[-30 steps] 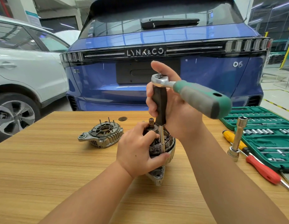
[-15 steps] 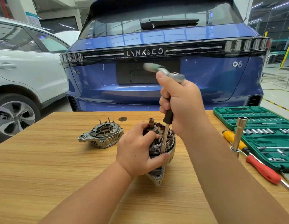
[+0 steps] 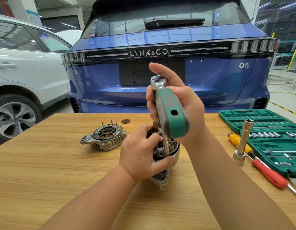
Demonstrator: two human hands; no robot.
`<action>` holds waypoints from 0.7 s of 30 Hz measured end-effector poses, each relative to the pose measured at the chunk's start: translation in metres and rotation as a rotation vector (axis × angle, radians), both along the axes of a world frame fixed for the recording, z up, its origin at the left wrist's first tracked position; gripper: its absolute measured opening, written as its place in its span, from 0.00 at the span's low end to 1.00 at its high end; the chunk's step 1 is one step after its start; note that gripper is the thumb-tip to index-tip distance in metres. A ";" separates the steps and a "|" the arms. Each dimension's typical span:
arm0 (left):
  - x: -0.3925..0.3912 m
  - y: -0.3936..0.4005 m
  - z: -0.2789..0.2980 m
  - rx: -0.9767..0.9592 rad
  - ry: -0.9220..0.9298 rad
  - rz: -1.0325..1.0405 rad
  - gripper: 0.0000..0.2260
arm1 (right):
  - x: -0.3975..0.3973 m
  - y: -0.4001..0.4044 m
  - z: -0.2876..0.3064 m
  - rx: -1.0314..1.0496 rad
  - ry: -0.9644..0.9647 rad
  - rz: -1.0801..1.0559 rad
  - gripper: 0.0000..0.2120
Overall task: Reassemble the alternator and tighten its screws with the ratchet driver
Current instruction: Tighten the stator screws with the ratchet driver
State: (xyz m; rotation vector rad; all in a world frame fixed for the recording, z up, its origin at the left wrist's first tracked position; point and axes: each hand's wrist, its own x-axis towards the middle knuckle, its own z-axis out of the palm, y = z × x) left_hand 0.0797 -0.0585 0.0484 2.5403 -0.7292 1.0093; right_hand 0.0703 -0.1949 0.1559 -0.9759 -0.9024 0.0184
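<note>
Centre of the frame, on a pale wood-grain table (image 3: pixel 44 171): alternator (image 3: pixel 167 156), cast grey metal housing with ribbed rim, copper-grey stator windings showing at the open top, a short grooved shaft stub standing upright above them; a rough triangular mounting lug pointing toward the lower centre.

Left hand (image 3: pixel 142 155) wrapped round the left flank of the alternator, fingers curled over the top near the shaft, thumb pressed along the lower right edge of the windings, a firm hold.

Right hand (image 3: pixel 180 103) raised above the alternator, fingers curled round the upright driver shank under the chrome head of the ratchet driver (image 3: pixel 168 107); thumb pointing up behind the head; thick handle, green rubber with grey inlay and a round hole, foreshortened toward the camera; slim polished extension dropping from below the hand into the windings, its tip seemingly seated on a screw, though hidden by the left thumb.

Left of centre, well apart from the hands: separate end cover (image 3: pixel 105 138), round finned casting with dark inner ring and thin studs standing up.

Right edge: open green plastic socket case (image 3: pixel 253 113) with rows of chrome sockets; in front of it a long chrome socket bar (image 3: pixel 243 141) leaning upright, a yellow-handled screwdriver (image 3: pixel 235 138), a red-handled screwdriver (image 3: pixel 268 173).

Upper frame: glossy blue car (image 3: pixel 160 39); upper left, white car (image 3: pixel 27 72).
</note>
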 end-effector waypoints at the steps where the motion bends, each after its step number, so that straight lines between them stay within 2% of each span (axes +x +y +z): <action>1: 0.000 0.000 0.000 0.001 0.003 0.003 0.26 | 0.000 -0.001 0.001 0.006 0.019 0.030 0.19; 6: 0.000 0.001 0.001 0.014 0.021 0.008 0.27 | 0.001 -0.001 0.003 -0.078 0.011 -0.091 0.15; 11: 0.000 0.001 0.000 0.014 0.018 0.007 0.26 | -0.003 0.001 0.006 -0.075 0.084 -0.135 0.17; 15: 0.000 0.000 -0.001 -0.001 -0.023 0.000 0.26 | -0.005 0.002 0.007 -0.055 0.140 -0.495 0.10; 17: 0.001 0.000 -0.001 -0.002 -0.040 -0.002 0.26 | -0.002 -0.003 0.008 -0.039 0.204 -0.585 0.09; 18: 0.001 0.000 -0.001 -0.002 -0.044 -0.003 0.27 | -0.001 -0.004 0.009 -0.041 0.244 -0.553 0.09; 20: 0.002 0.001 -0.002 -0.002 -0.043 -0.004 0.27 | -0.001 -0.006 0.009 -0.014 0.273 -0.360 0.02; 21: 0.002 0.002 -0.002 -0.002 -0.040 -0.005 0.26 | -0.002 -0.005 0.008 0.008 0.261 -0.290 0.07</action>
